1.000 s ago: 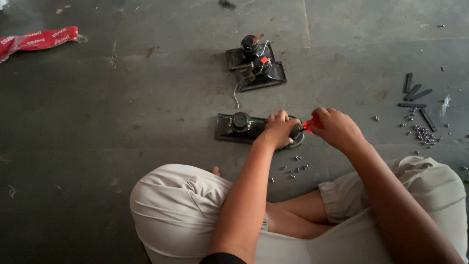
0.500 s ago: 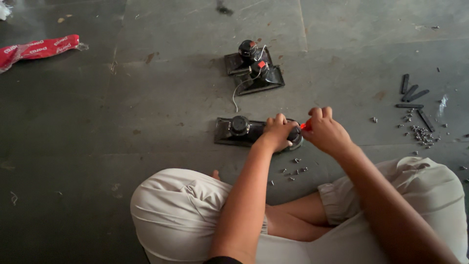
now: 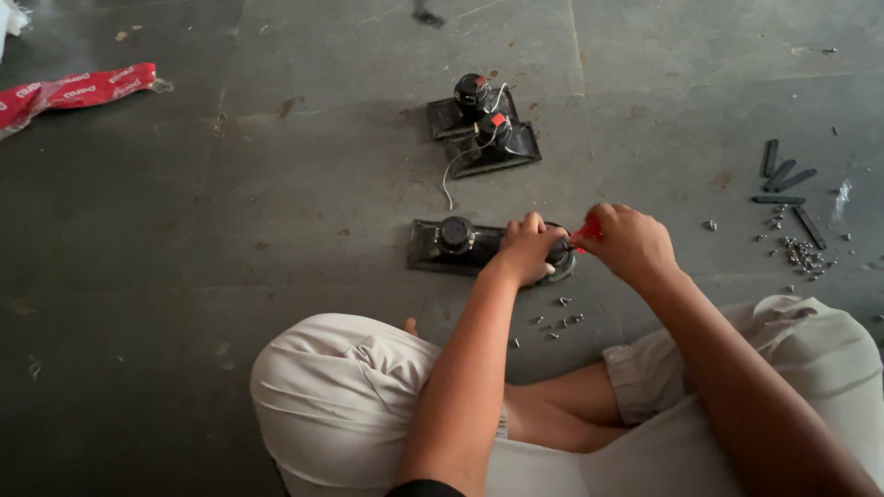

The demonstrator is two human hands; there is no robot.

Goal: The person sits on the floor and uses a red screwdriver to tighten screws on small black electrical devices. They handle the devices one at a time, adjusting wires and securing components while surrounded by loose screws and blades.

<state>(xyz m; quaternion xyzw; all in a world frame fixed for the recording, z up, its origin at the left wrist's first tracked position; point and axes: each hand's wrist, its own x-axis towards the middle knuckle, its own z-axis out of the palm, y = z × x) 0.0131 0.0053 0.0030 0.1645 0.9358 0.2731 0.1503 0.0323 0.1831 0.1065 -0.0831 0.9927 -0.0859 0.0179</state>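
Far left lies a red wrapper (image 3: 74, 90) (long, crumpled, white-lettered).

The left hand (image 3: 525, 248) is pressing down on a black speaker plate (image 3: 451, 247) at centre, while the right hand (image 3: 631, 244) is gripping a red-handled tool (image 3: 587, 233) beside it; loose screws (image 3: 557, 317) are lying at five o'clock.

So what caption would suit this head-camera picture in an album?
Seated on the floor, left hand steadies a black speaker unit while right hand grips a red-handled tool.
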